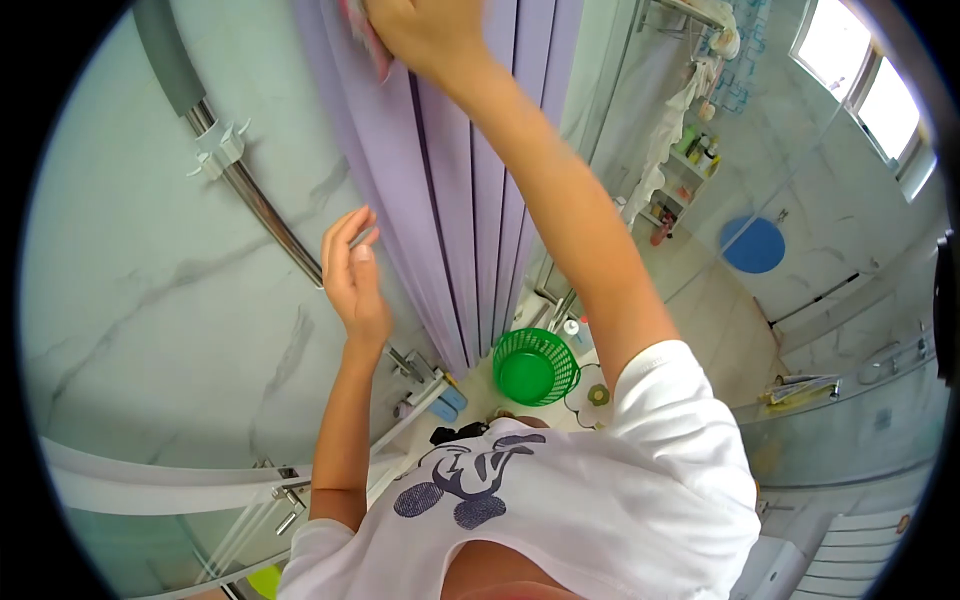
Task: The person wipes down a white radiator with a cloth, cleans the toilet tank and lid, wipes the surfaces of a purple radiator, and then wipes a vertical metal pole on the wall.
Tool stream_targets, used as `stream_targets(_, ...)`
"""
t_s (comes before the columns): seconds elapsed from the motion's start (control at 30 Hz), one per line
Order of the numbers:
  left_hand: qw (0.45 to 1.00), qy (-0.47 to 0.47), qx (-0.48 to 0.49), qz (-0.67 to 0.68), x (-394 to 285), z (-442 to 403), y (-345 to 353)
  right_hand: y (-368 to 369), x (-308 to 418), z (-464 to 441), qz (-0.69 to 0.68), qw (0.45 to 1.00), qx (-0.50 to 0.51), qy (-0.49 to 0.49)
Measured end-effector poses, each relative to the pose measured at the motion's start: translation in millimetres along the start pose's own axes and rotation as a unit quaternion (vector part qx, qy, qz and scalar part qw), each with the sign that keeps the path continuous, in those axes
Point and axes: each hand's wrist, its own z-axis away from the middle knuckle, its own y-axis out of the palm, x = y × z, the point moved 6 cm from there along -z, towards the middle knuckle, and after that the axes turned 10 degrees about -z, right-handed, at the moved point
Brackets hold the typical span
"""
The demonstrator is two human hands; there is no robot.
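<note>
1. Fingers of the raised right hand point(432, 35) curl over a pink cloth point(368, 42) at the top of the view; the fingertips are cut off, so how firmly they grip cannot be told.

2. Pink cloth shows along the left side of that hand, one narrow tip hanging downward. It appears in front of the upper stretch of a purple pleated panel point(465, 210), seemingly against it, though contact is hard to confirm.

3. Purple folds, parted by dark gaps, run lengthwise from the top of the view down toward the floor, so most of the visible panel lies below the cloth. The right forearm crosses part of it.

4. Left hand point(358, 285) stands lower, beside the panel's left edge, fingers loosely bent, thumb apart and nothing visible in their hold. Whether the fingertips touch the folds cannot be told; the right hand is plainly nearer the cloth.

5. Farther out, a metal bar point(268, 215) slants along a marble-patterned wall point(180, 340) to the left. A green basket point(527, 378) sits near the panel's foot, and a blue basin point(752, 245) stands well apart at right.
</note>
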Motion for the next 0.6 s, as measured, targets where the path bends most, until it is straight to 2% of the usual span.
stream_targets(0.07, 1.000, -0.028, -0.009, -0.005, 7, 7, -10, 14, 23, -11, 0.134, 0.991, -0.002, -0.027)
stream_targets(0.13, 0.999, -0.050, -0.014, -0.012, 12, 14, -22, 20, 38, 22, 0.185, 0.983, 0.018, -0.001)
stream_targets(0.23, 0.997, -0.070, -0.020, -0.025, 12, 22, -38, 27, 47, 123, 0.196, 0.981, -0.010, -0.008)
stream_targets(0.37, 0.996, -0.083, -0.016, -0.038, 13, 35, -56, 5, 79, 296, 0.250, 0.956, 0.107, 0.114)
stream_targets(0.43, 0.995, -0.087, -0.001, -0.039, 15, 43, -58, -12, 98, 379, 0.238, 0.943, 0.161, 0.164)
stream_targets(0.53, 0.993, -0.105, 0.030, -0.037, 18, 58, -54, -39, 118, 482, 0.145, 0.909, 0.232, 0.315)
stream_targets(0.6, 0.991, -0.122, 0.048, -0.030, 22, 69, -52, -54, 122, 485, 0.113, 0.913, 0.248, 0.303)
